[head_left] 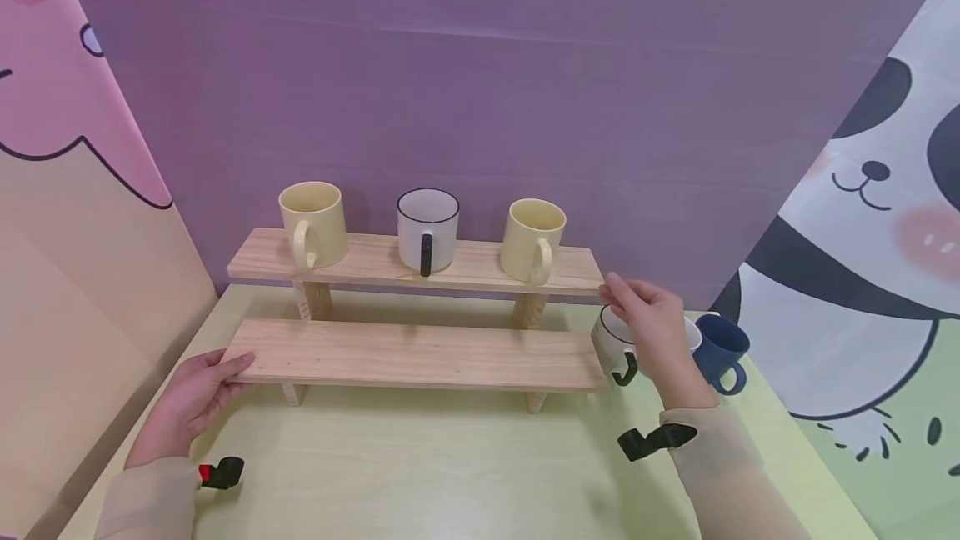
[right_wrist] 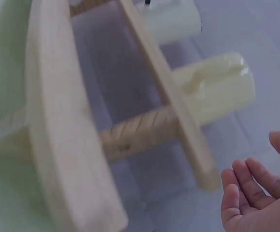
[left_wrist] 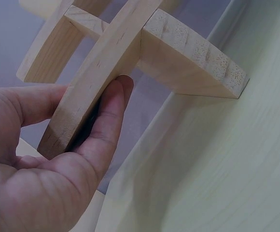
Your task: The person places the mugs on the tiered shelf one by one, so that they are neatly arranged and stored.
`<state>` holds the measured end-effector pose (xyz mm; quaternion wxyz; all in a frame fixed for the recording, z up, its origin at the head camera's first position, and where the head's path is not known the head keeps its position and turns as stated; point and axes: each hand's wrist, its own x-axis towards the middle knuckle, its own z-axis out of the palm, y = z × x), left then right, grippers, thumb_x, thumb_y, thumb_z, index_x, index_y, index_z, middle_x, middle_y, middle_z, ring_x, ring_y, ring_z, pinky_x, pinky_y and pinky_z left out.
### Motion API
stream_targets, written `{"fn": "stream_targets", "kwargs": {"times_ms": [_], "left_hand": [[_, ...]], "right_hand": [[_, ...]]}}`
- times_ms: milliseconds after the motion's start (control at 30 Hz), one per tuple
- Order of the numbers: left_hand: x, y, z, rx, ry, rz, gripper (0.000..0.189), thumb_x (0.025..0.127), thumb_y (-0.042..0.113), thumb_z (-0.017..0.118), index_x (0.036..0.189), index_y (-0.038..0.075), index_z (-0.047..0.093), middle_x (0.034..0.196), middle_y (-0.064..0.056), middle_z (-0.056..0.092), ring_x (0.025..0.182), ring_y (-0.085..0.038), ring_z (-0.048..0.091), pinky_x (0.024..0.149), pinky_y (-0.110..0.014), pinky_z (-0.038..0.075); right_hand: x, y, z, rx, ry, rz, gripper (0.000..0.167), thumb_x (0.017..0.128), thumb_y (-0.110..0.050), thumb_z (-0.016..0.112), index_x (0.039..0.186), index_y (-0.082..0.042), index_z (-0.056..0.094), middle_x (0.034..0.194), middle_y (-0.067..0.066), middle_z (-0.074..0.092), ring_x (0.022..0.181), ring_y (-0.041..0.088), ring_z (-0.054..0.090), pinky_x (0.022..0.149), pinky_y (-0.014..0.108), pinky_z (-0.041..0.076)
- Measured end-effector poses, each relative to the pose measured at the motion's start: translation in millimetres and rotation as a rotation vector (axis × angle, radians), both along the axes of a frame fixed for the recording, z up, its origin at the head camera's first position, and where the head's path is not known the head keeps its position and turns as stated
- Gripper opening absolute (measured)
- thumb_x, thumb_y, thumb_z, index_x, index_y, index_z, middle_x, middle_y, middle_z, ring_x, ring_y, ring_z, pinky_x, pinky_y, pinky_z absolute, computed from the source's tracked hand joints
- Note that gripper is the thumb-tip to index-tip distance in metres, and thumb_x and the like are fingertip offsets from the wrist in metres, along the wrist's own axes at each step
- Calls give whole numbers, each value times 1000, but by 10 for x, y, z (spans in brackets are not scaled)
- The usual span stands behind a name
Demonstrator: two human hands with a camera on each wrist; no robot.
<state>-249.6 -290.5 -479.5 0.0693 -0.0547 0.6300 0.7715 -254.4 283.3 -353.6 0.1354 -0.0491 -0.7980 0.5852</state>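
A two-tier wooden shelf (head_left: 420,355) stands on the table. My left hand (head_left: 197,398) grips the left end of its lower board, thumb on one face and fingers on the other, as the left wrist view (left_wrist: 89,130) also shows. Beside the upper board's right end is my right hand (head_left: 656,332). In the right wrist view its bent fingers (right_wrist: 258,181) are apart from the wood and hold nothing. On the upper board stand a pale yellow mug (head_left: 322,232), a white mug (head_left: 442,232) with black rim and handle, and a second yellow mug (head_left: 525,247).
Right of the shelf, a white mug (head_left: 611,344) with a black handle is partly behind my right hand. A blue mug (head_left: 722,348) stands further right, with another white one (head_left: 694,335) mostly hidden. A purple backdrop (head_left: 480,90) rises behind the pale table (head_left: 420,473).
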Motion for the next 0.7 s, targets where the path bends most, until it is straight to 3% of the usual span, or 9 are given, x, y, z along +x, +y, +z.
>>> {"fn": "stream_targets", "kwargs": {"times_ms": [233, 500, 700], "left_hand": [[-6, -20, -11, -18, -15, 5, 74, 103, 7, 62, 147, -24, 12, 100, -4, 64, 92, -10, 68, 89, -30, 56], [-7, -18, -21, 10, -15, 0, 72, 103, 4, 61, 146, -25, 11, 101, -5, 63, 92, -10, 67, 88, -28, 57], [-16, -8, -31, 28, -6, 1, 70, 103, 2, 60, 145, -25, 12, 99, -5, 64, 91, -9, 67, 86, -26, 57]], "right_hand": [[124, 348, -286, 37, -37, -32, 63, 99, -49, 64, 132, 4, 62, 118, 8, 70, 106, 11, 66, 96, 20, 50], [233, 595, -622, 45, -35, -93, 56, 101, -40, 65, 129, 8, 63, 116, 12, 72, 101, 7, 67, 87, 13, 51], [301, 695, -786, 18, -42, -163, 53, 100, -38, 68, 128, 7, 65, 108, 4, 75, 98, 5, 68, 85, 11, 50]]}}
